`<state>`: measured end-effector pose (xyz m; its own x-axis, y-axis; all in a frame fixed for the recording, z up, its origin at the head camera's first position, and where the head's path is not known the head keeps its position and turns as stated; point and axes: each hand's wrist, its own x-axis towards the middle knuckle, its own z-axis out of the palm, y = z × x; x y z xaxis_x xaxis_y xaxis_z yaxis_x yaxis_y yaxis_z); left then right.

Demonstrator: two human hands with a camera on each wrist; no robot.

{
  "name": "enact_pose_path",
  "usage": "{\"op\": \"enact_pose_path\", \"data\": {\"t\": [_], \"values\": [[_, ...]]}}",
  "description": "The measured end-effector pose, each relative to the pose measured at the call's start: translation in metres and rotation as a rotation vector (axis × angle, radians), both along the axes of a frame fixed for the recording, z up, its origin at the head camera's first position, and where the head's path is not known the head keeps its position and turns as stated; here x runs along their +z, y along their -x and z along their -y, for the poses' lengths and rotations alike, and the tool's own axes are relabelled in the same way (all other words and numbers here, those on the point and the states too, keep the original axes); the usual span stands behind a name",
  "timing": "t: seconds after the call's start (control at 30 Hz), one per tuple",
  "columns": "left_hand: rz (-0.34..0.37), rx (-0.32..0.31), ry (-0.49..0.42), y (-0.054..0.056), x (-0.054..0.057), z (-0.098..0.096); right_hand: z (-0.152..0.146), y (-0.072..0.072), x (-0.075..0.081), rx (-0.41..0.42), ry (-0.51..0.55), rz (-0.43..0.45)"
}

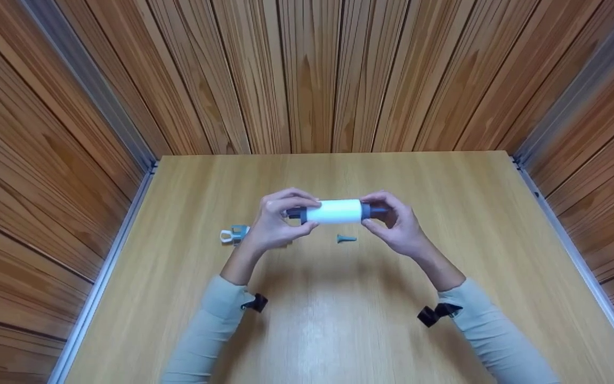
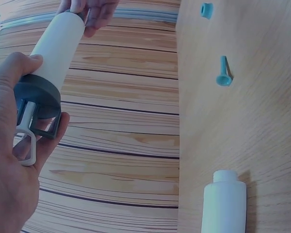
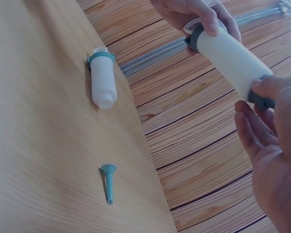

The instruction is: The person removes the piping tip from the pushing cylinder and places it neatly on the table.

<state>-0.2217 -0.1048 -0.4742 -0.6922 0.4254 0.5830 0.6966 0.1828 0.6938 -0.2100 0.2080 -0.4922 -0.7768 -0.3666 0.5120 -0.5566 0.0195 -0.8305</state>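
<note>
A large icing syringe (image 1: pixel 334 212), with a white barrel and dark grey end caps, is held level above the table between both hands. My left hand (image 1: pixel 280 218) grips its left end, with the thumb on the barrel by the dark cap (image 2: pixel 39 94). A white plunger ring (image 2: pixel 31 150) and dark finger loops stick out beside that palm. The right hand (image 1: pixel 395 224) pinches the other dark cap (image 3: pixel 259 92) between thumb and fingers, a dark nozzle (image 1: pixel 379 210) pointing into the palm. Below the syringe, a small teal nozzle (image 1: pixel 346 238) lies on the table.
On the wooden table (image 1: pixel 317 341) lies a second, smaller white syringe (image 3: pixel 103 80) with a teal collar, partly behind the left hand in the head view. A small teal ring (image 2: pixel 206 10) lies farther along. Wood-plank walls (image 1: pixel 309 80) enclose the table's back and sides.
</note>
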Motion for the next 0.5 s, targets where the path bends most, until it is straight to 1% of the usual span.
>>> {"op": "enact_pose_path", "data": {"t": [0.17, 0.27, 0.5], "values": [[-0.012, -0.007, -0.002, -0.0011, 0.0003, -0.0002, 0.0017, -0.0020, 0.0021, -0.048, -0.047, 0.061], [-0.008, -0.004, -0.001, -0.0026, 0.0000, 0.0005, 0.0024, -0.0022, 0.0022, -0.076, -0.075, 0.079], [-0.011, -0.004, 0.004, -0.0039, 0.0020, 0.0022, 0.0035, -0.0020, 0.0028, -0.069, -0.066, 0.075]]}}
